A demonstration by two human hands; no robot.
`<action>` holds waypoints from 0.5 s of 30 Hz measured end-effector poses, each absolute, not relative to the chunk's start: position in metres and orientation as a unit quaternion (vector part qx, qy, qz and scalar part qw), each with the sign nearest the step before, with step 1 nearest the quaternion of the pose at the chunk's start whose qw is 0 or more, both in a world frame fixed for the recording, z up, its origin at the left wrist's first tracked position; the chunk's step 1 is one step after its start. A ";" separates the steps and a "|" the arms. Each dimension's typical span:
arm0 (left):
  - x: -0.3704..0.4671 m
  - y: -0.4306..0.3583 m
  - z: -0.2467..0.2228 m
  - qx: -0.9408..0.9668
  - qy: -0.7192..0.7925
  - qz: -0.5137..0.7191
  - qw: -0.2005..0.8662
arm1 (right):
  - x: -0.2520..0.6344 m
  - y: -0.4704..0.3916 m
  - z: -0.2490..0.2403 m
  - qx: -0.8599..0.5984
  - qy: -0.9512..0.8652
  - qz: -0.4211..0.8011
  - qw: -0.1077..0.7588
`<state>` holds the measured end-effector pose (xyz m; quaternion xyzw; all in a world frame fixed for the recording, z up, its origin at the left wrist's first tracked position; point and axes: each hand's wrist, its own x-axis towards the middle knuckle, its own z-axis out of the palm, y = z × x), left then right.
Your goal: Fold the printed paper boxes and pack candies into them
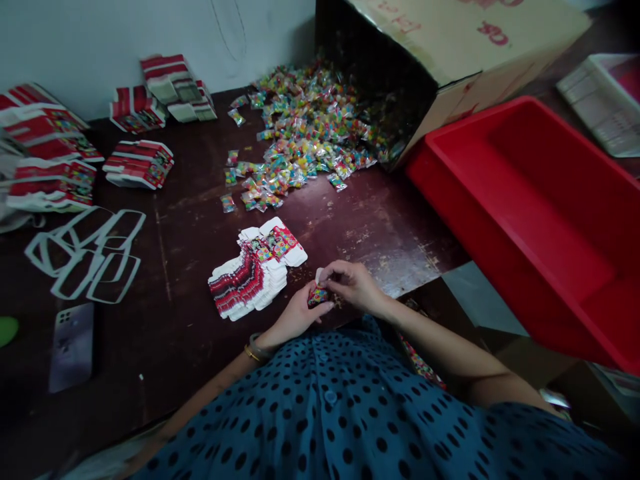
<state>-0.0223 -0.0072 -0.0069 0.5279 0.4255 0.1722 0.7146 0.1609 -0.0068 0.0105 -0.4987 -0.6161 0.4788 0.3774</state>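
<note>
Close to my body, my left hand (299, 310) is wrapped round a small printed candy box (318, 295), colourful on its face. My right hand (354, 283) pinches at the white flap on the box's upper end. Just left of the hands, a fanned stack of flat red-and-white candy boxes (250, 277) lies on the dark table (185, 247). Beyond them spreads a heap of clear packets of coloured candies (305, 133), spilling from a tipped cardboard box (460, 47). Whether candy is inside the held box cannot be seen.
Bundled flat boxes (140, 163) stand along the wall at left. Pale loop-shaped bands (95, 257) and a phone (73, 347) lie nearer. A big red plastic bin (540, 233) sits at right, with a white basket (600, 100) behind it.
</note>
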 end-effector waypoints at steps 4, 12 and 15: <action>-0.021 -0.003 -0.011 0.420 0.443 0.235 0.757 | 0.154 -0.010 0.004 -0.522 -0.489 0.516 0.471; -0.029 0.014 -0.004 0.569 0.418 0.178 0.686 | 0.156 -0.011 -0.005 -0.449 -0.472 0.665 0.364; -0.029 0.020 -0.003 0.572 0.412 0.173 0.688 | 0.163 -0.007 0.007 -0.438 -0.623 0.536 0.365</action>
